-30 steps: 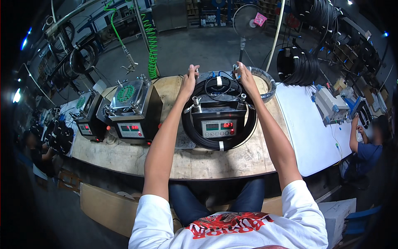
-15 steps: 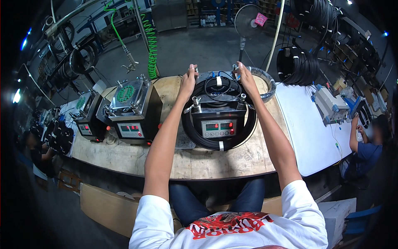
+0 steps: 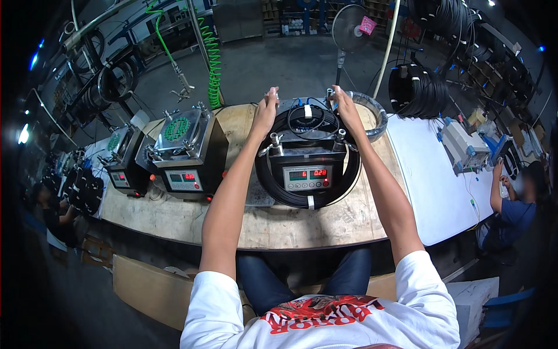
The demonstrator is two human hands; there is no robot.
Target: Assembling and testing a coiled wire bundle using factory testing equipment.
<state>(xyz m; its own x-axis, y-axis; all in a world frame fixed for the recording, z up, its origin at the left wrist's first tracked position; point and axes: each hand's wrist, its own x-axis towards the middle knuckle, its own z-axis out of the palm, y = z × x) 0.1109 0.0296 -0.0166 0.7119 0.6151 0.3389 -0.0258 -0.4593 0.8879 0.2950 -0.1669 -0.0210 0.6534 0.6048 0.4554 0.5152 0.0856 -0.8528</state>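
Both my arms reach over a black polishing machine (image 3: 309,176) with red lit digits on its front panel. My left hand (image 3: 267,114) is closed around a metal clamp post at the machine's far left corner, mostly hidden by the fingers. At the far right corner my right hand (image 3: 346,110) is closed on the matching clamp post (image 3: 329,93), whose tip shows beside the fingers. A coil of black cable (image 3: 267,189) hangs round the machine, with a white tag (image 3: 310,202) at its front. Blue-ended connectors (image 3: 307,102) sit at the far side.
Two similar machines (image 3: 185,156) (image 3: 124,166) stand to the left, bearing green round fixtures. A wrapped cable coil (image 3: 378,119) lies behind my right hand. Further right are a white tabletop (image 3: 439,200), a grey device (image 3: 465,145) and a seated person (image 3: 511,215). A green coiled hose (image 3: 213,75) hangs beyond.
The red readouts on my machine and the neighbouring one have changed. My hands hold nearly the same place, with the left slightly shifted; the view has moved a little.
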